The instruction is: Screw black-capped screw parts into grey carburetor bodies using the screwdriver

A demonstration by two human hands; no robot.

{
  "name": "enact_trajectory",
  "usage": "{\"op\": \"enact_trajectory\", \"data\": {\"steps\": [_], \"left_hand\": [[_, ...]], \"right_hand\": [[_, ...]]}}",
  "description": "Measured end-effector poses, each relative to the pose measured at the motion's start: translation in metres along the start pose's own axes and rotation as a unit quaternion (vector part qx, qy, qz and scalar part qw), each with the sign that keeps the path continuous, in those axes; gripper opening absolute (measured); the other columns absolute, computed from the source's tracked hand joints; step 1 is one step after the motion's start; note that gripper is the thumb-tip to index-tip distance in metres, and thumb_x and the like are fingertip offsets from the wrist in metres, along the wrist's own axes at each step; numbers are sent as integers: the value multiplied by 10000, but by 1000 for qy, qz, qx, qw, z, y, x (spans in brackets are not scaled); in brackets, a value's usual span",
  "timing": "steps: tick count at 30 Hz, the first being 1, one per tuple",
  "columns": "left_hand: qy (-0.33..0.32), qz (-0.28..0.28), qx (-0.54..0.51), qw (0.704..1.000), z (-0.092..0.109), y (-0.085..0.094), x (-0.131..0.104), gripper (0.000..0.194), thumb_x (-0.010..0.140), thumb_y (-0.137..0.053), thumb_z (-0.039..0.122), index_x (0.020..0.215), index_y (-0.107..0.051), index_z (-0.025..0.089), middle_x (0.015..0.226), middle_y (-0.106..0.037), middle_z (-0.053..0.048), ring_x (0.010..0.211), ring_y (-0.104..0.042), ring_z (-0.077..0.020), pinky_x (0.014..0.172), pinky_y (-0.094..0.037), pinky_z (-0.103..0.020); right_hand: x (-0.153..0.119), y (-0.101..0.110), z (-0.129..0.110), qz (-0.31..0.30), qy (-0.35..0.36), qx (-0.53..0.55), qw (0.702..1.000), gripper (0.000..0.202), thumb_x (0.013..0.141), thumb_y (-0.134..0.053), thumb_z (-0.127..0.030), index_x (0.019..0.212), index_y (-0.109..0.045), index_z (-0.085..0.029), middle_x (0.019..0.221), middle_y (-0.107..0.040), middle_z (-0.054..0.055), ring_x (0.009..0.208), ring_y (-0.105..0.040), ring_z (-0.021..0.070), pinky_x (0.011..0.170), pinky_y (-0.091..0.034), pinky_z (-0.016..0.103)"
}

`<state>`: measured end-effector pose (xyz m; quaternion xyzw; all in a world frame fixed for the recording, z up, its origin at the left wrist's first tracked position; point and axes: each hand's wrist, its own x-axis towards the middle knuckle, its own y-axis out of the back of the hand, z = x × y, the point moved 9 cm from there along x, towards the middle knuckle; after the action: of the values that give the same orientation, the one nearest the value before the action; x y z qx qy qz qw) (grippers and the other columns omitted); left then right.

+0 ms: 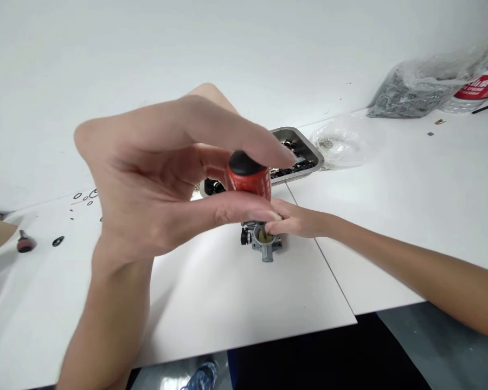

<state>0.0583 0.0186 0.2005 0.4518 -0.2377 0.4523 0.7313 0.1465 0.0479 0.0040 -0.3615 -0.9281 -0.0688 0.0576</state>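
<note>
Close to the camera, my left hand (162,168) is closed around the red and black handle of a screwdriver (250,181), its thumb and index finger pinching the grip. The screwdriver points down, its shaft ending at the round bore of a small grey metal carburetor (267,252). Whether the tip sits in a screw cannot be seen. The carburetor rests on the white table and has a black knob on its left side. Behind the screwdriver, my right hand (295,219) grips the carburetor's right side, its fingers partly hidden by my left thumb.
A metal tray (315,154) of black parts stands behind my hands, beside a clear bag of small parts (341,143). Farther right are a bag of grey pieces (410,89) and a red-labelled bottle (482,86). Rubber rings (78,195) and a dark-red tool (25,243) lie left.
</note>
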Motion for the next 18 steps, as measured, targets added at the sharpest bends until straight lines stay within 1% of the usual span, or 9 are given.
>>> {"op": "enact_trajectory", "data": {"steps": [2, 3, 7, 10, 13, 16, 18], "left_hand": [[0, 11, 4, 1000, -1, 1, 0, 450, 533, -948, 247, 876, -748, 458, 787, -725, -17, 666, -694, -303, 330, -491, -409], [-1, 10, -2, 1000, -1, 0, 0, 438, 544, -943, 241, 876, -751, 453, 798, -727, -16, 654, -689, -295, 331, -486, -406], [-2, -19, -66, 998, 6, -8, 2, 526, 624, -868, 79, 938, -745, 484, 862, -743, 11, 659, -675, -265, 380, -507, -407], [14, -32, -93, 995, 9, -11, 2, 528, 691, -826, 77, 985, -724, 504, 896, -735, 22, 658, -655, -238, 436, -543, -399], [29, -43, -78, 996, 10, -11, 0, 522, 729, -801, 90, 1026, -706, 509, 975, -737, 35, 688, -652, -236, 486, -576, -398], [24, -54, -56, 997, 11, -12, -2, 553, 746, -760, 49, 1052, -697, 505, 1011, -744, 42, 710, -658, -248, 480, -576, -405], [21, -58, -44, 997, 11, -12, -2, 555, 768, -739, 53, 1084, -685, 506, 1032, -748, 49, 687, -653, -239, 464, -564, -400]], "right_hand": [[0, 0, 1, 1, 7, 3, 1000, 291, 841, -603, -197, 1126, -545, -186, 812, -560, -6, 709, -502, 141, 650, -423, 268], [0, 0, 0, 1, 10, 5, 1000, 290, 839, -603, -199, 1123, -547, -183, 823, -563, -3, 717, -508, 141, 656, -425, 268], [0, 0, 1, 4, 6, 2, 1000, 318, 839, -611, -204, 1148, -546, -175, 883, -584, 14, 773, -533, 147, 695, -443, 267], [0, 0, 1, 3, 2, -4, 1000, 319, 844, -615, -217, 1153, -549, -172, 864, -584, 13, 766, -530, 147, 693, -442, 264], [0, 0, 0, 7, 1, -3, 1000, 321, 846, -622, -237, 1153, -549, -179, 862, -587, 16, 785, -541, 158, 716, -451, 276], [0, 0, 0, 6, -3, -3, 1000, 326, 848, -627, -236, 1160, -544, -191, 906, -601, 31, 849, -565, 175, 773, -473, 298], [0, -1, 0, 0, -4, -1, 1000, 309, 857, -618, -229, 1155, -542, -195, 922, -608, 37, 880, -579, 182, 796, -484, 308]]}}
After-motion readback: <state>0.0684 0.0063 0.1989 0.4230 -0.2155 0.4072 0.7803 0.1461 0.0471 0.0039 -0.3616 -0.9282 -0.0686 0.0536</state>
